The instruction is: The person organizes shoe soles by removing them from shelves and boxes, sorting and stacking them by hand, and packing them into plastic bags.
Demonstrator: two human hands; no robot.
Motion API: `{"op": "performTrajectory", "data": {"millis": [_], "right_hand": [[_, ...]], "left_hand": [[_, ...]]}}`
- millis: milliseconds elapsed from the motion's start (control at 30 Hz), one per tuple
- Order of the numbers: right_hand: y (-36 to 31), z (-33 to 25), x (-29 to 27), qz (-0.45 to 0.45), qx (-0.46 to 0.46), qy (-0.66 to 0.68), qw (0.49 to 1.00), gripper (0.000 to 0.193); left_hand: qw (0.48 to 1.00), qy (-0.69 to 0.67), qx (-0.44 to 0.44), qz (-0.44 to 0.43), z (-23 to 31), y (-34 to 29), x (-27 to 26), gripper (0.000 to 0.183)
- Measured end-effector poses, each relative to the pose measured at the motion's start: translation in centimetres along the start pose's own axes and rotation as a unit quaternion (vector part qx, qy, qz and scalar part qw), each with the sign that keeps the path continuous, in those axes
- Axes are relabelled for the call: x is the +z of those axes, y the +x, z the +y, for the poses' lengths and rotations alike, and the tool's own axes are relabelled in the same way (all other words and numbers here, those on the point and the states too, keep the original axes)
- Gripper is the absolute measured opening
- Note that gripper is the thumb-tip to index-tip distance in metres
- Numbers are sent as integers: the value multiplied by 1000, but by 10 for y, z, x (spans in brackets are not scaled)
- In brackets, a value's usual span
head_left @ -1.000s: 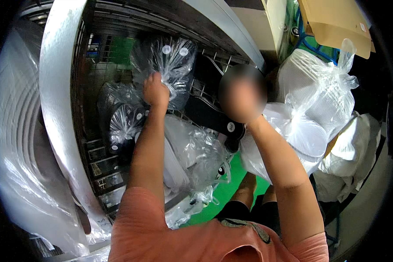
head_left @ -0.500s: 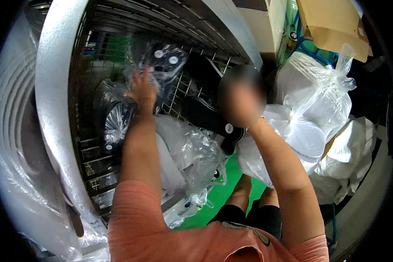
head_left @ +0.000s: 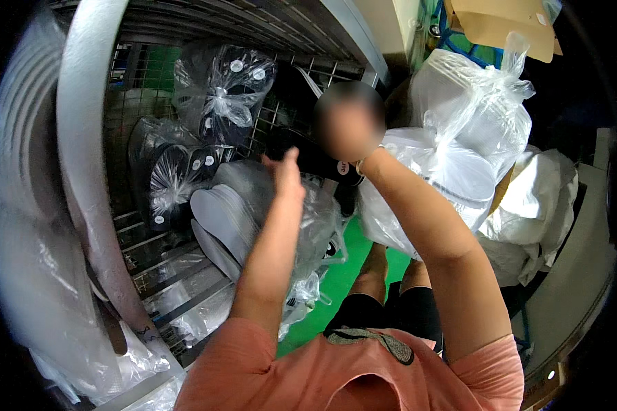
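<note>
My left hand (head_left: 288, 179) is open, its thumb apart from its fingers, over a clear plastic bag (head_left: 317, 214) and beside a bundle of black, sole-shaped pieces (head_left: 301, 152). My right hand (head_left: 349, 127) is at the far end of this black bundle; a blurred patch covers its fingers, so I cannot tell whether it grips the bundle. Left of my left hand, white insole-shaped pieces (head_left: 223, 212) stick out of the clear bag. Farther left lie a knotted clear bag of black soles (head_left: 221, 103) with round white labels and a second such bag (head_left: 175, 178).
A metal wire-grid rack (head_left: 92, 157) surrounds the bags, with a thick grey post at left. On the right stand knotted bags of white pieces (head_left: 476, 171) and a white sack (head_left: 528, 198). A cardboard box (head_left: 504, 24) is at the far right. Green floor (head_left: 322, 301) shows below.
My left hand has left the knotted bag of black soles and come right and nearer, toward my right hand. The view has shifted slightly, and the white insole-shaped pieces show more fully.
</note>
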State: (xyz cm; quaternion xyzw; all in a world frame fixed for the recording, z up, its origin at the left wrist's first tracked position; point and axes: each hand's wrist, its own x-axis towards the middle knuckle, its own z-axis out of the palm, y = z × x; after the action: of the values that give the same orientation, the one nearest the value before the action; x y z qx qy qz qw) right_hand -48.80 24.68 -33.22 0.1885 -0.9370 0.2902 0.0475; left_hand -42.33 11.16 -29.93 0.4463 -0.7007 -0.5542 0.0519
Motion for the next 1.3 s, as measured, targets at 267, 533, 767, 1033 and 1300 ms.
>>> {"op": "performTrajectory", "data": {"millis": [267,533,767,1033,1300], "right_hand": [[7,45,-10,100,-52,119,987,29],[36,87,-10,67,3,15,998,37],[30,80,-3,29,14,97,995,25],[8,70,-15,-166,269,248,916,45],[-9,0,-68,-96,258,164,947,52]], "left_hand": [[983,-73,-166,-12,-25,16,9,73],[989,-30,-135,62,2,-4,34,91],[965,-73,-250,-30,13,10,14,39],[956,-121,-264,-52,18,21,57,24],[976,-100,-191,27,24,-1,17,45]]}}
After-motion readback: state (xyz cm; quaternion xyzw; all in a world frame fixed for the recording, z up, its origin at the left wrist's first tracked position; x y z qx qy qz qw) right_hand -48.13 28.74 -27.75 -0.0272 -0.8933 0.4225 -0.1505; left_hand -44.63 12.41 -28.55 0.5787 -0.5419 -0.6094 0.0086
